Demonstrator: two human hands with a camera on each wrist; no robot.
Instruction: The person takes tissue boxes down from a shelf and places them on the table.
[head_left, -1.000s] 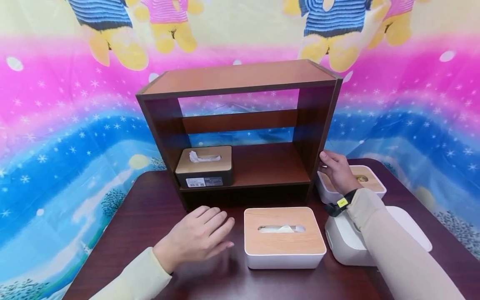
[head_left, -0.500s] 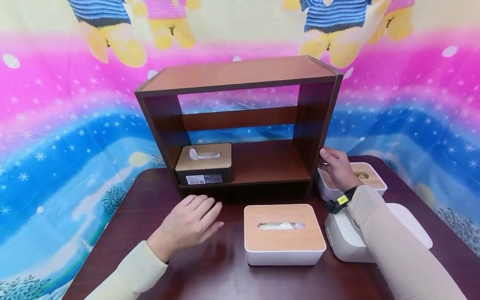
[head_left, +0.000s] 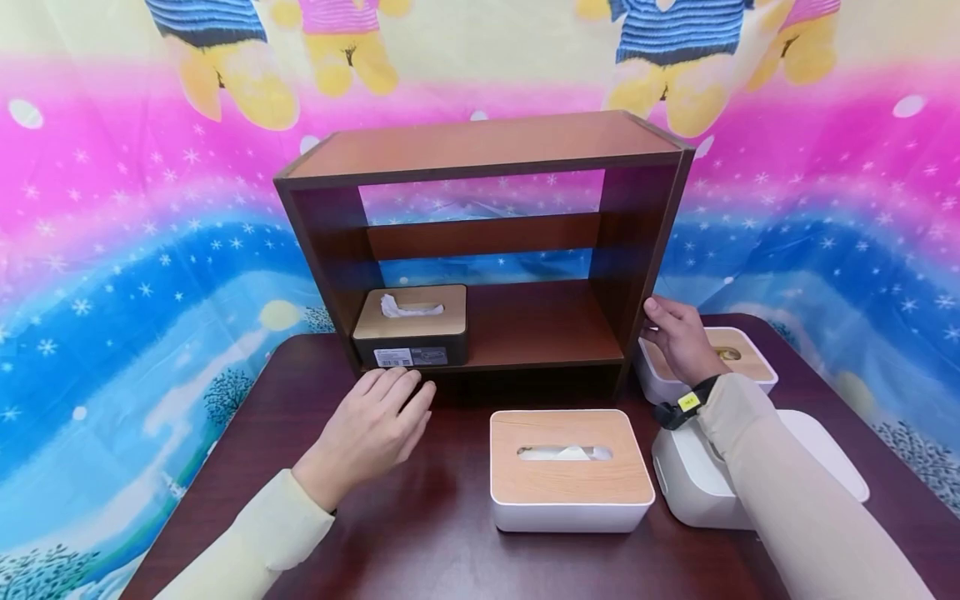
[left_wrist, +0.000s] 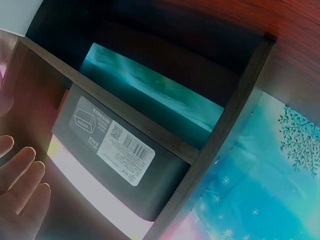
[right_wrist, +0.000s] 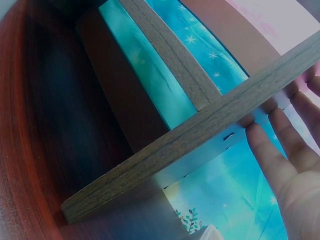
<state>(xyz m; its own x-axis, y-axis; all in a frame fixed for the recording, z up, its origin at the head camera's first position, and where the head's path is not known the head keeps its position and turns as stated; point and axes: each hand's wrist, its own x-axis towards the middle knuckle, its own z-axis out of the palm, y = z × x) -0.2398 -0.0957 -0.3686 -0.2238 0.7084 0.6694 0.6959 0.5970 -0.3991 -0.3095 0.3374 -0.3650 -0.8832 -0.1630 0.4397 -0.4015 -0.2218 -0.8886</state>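
A small brown wooden shelf unit (head_left: pixel 487 150) stands on the table. At the left of its board sits a dark tissue box (head_left: pixel 412 350) with a light wood lid and a tissue showing in the slot; its label faces front. My left hand (head_left: pixel 367 429), fingers loosely bent and holding nothing, is just in front of and below that box. In the left wrist view its fingertips (left_wrist: pixel 42 190) are near the box. My right hand (head_left: pixel 678 337) touches the shelf's right side panel (right_wrist: pixel 200 145) with its fingertips.
A white tissue box (head_left: pixel 570 517) with a wood-look lid lies in front of the shelf. To the right are a rounded white box (head_left: pixel 690 492), partly under the right sleeve, and another wood-lidded white box (head_left: pixel 750 367). A patterned cloth (head_left: pixel 135 250) hangs behind the table.
My left hand has moved up and slightly left, toward the shelf's front edge beneath the dark tissue box. The right hand has stayed at the side panel.
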